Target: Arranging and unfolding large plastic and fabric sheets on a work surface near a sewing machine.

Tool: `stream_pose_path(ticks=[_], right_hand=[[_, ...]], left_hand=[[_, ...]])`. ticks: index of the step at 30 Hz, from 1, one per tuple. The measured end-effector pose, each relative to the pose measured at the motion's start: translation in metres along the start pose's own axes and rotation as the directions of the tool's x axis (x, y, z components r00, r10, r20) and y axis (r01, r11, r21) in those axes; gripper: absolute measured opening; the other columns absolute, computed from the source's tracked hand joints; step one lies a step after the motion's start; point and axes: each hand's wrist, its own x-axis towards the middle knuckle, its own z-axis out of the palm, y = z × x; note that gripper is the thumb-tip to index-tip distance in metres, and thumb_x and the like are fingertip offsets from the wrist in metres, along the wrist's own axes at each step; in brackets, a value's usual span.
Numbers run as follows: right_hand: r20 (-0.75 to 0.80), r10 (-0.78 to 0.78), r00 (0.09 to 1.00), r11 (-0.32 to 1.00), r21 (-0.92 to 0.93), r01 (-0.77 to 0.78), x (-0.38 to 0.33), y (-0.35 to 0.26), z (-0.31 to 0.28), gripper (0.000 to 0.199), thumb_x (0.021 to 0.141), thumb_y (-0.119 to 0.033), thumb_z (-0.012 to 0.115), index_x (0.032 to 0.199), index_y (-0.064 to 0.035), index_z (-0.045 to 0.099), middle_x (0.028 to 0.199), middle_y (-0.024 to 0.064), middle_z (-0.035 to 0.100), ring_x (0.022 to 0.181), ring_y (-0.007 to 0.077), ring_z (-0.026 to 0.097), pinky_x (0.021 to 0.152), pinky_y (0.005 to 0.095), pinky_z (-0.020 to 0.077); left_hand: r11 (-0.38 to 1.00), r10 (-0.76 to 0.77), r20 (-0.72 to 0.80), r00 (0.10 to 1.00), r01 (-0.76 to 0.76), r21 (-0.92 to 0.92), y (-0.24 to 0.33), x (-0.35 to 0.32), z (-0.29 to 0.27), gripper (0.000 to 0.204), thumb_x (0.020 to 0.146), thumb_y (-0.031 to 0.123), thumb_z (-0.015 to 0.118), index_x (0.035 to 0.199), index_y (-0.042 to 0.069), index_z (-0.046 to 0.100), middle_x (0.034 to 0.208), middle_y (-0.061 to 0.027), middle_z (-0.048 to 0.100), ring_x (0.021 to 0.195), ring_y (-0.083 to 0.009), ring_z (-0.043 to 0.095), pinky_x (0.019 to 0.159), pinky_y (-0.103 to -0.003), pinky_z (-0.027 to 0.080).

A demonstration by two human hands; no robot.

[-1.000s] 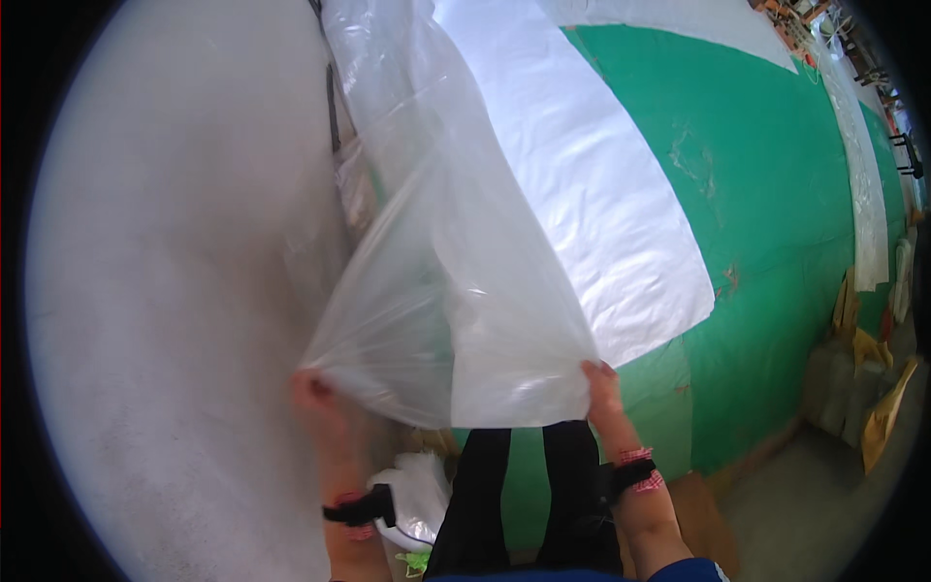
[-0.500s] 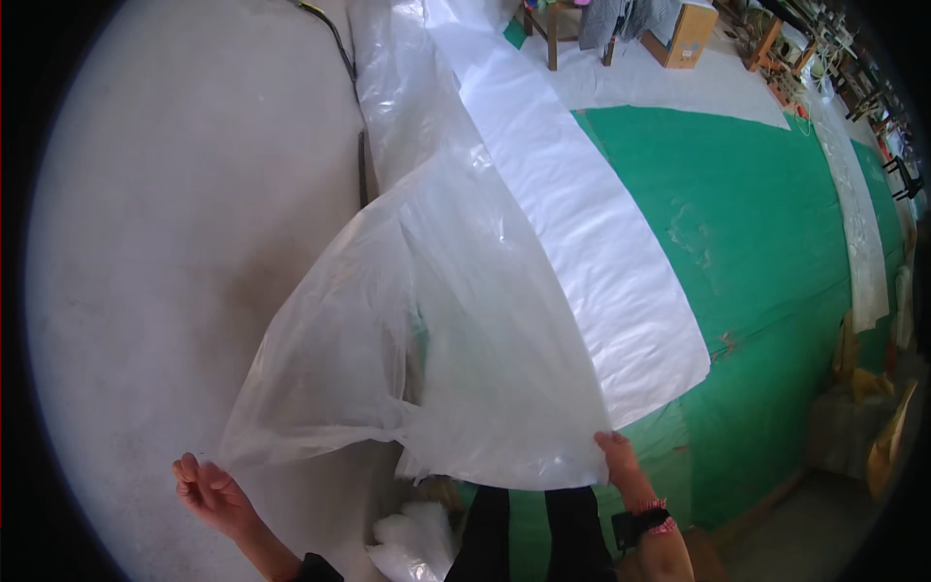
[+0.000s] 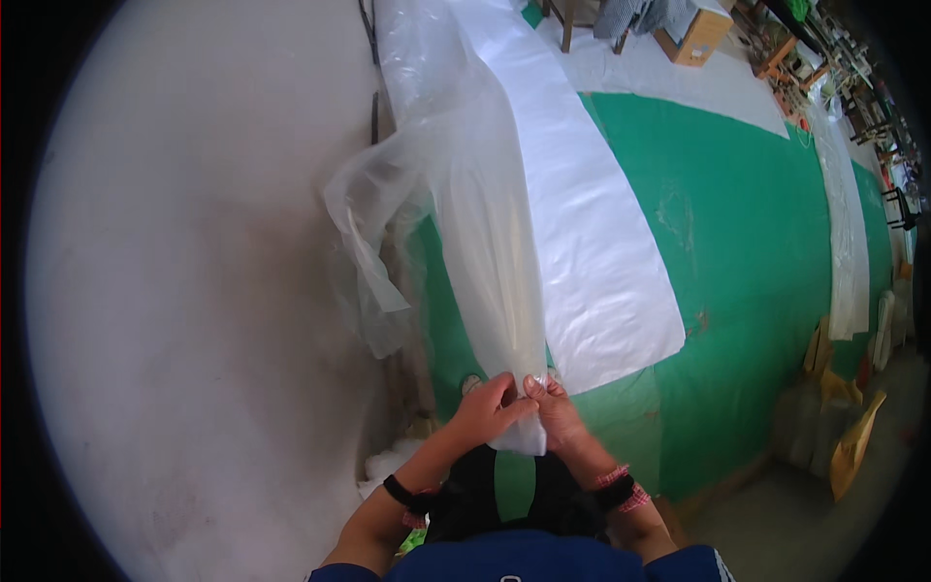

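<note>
A long clear plastic sheet (image 3: 485,223) stretches away from me, gathered into a narrow strip at its near end. My right hand (image 3: 561,415) pinches that end, thumb on top. Close against it, my left hand (image 3: 488,411) has its fingers curled on the same gathered plastic, a short tail hanging below both hands. Farther off, a loose flap of the sheet hangs bunched on the left side. To the right of the sheet, a white sheet (image 3: 606,281) lies flat on a green floor covering (image 3: 752,233).
A pale wall (image 3: 175,242) runs along the left, with a dark cable (image 3: 374,116) near it. Beyond the green covering stand a cardboard box (image 3: 696,37) and wooden legs. Yellow wrapping (image 3: 853,446) sits at right. Crumpled clear plastic (image 3: 386,460) lies near my feet.
My left hand has swung in from the far left to meet my right, which moved slightly left. The spread plastic sheet has folded into a narrow strip, one flap falling loose on the left.
</note>
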Motion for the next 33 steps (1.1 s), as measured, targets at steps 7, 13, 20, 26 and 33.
stream_pose_path(ticks=[7,13,20,26,33], right_hand=[[-0.122,-0.044,0.992,0.999,-0.026,0.041,-0.005,-0.011,0.009,0.024,0.091,-0.024,0.055,0.102,-0.0031,0.057,0.092,0.0069,0.063,0.079,0.0176,0.061,0.071,0.0329,0.0519],[0.033,0.088,0.996,0.996,0.002,-0.088,-0.014,-0.03,0.03,0.032,0.092,-0.018,0.048,0.116,0.0024,0.046,0.103,0.0148,0.059,0.091,0.0271,0.061,0.081,0.0408,0.0517],[-0.018,-0.058,0.998,0.974,-0.219,0.053,-0.031,-0.044,0.054,0.032,0.092,-0.017,0.048,0.117,0.0023,0.048,0.102,0.0113,0.059,0.086,0.0215,0.06,0.074,0.0346,0.0508],[-0.098,-0.531,0.842,0.774,-0.461,0.434,-0.065,-0.095,0.035,0.035,0.09,-0.006,0.048,0.126,-0.008,0.049,0.088,0.0052,0.061,0.073,0.0114,0.055,0.069,0.0253,0.0473],[0.257,-0.289,0.922,0.454,-0.811,0.369,-0.058,-0.083,0.045,0.023,0.089,-0.011,0.051,0.106,-0.0028,0.064,0.078,-0.0019,0.057,0.07,0.0052,0.048,0.067,0.0198,0.0423]], left_hand=[[0.963,-0.021,-0.065,0.998,0.002,-0.27,-0.019,-0.026,-0.081,0.019,0.088,0.017,0.052,0.078,0.001,0.056,0.073,-0.0057,0.06,0.068,-0.0108,0.055,0.066,-0.025,0.045],[0.89,-0.251,-0.326,0.912,0.085,-0.448,-0.031,-0.009,-0.085,0.026,0.089,0.023,0.052,0.088,-0.003,0.056,0.082,-0.0071,0.061,0.076,-0.0136,0.058,0.071,-0.027,0.047],[0.53,-0.457,0.059,0.887,0.325,-0.783,-0.045,0.053,0.012,0.024,0.082,0.03,0.059,0.085,0.006,0.058,0.074,-0.0035,0.056,0.063,-0.0151,0.055,0.054,-0.03,0.044],[0.902,-0.356,-0.384,0.852,0.206,-0.379,-0.041,-0.009,-0.076,0.022,0.083,0.023,0.056,0.073,0.003,0.058,0.059,0.0025,0.048,0.055,-0.0082,0.045,0.05,-0.027,0.037],[0.97,-0.161,-0.478,0.863,0.049,-0.238,0.02,-0.051,-0.092,0.025,0.088,0.024,0.055,0.081,0.001,0.061,0.067,-0.0018,0.056,0.059,-0.0093,0.051,0.058,-0.024,0.042]])
